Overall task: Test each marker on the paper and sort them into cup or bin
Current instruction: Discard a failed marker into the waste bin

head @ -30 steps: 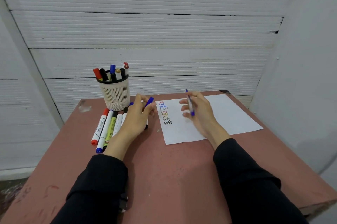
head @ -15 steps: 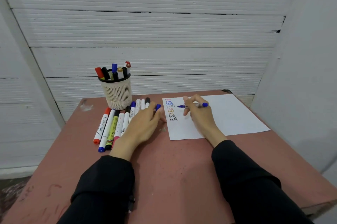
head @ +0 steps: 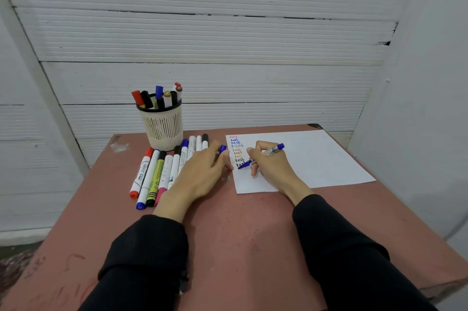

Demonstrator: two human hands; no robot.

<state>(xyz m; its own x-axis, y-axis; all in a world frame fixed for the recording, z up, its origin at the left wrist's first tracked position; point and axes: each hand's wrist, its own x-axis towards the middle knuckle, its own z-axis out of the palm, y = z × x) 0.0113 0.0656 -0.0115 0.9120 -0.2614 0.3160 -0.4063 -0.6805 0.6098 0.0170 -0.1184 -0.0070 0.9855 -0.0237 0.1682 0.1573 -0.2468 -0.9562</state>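
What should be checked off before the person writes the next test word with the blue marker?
1. Marker uncapped: ok, the blue marker shows a bare tip.
2. Writing grip: ok, the right hand holds it, tip down.
3. Cap kept: ok, the left hand pinches the blue cap.
4. Room on the paper: ok, blank space lies below the test words.
5. Tip touching the paper: cannot tell.
6. Cup has room: ok, though several markers stand in it.
7. Bin within reach: cannot tell, none in view.
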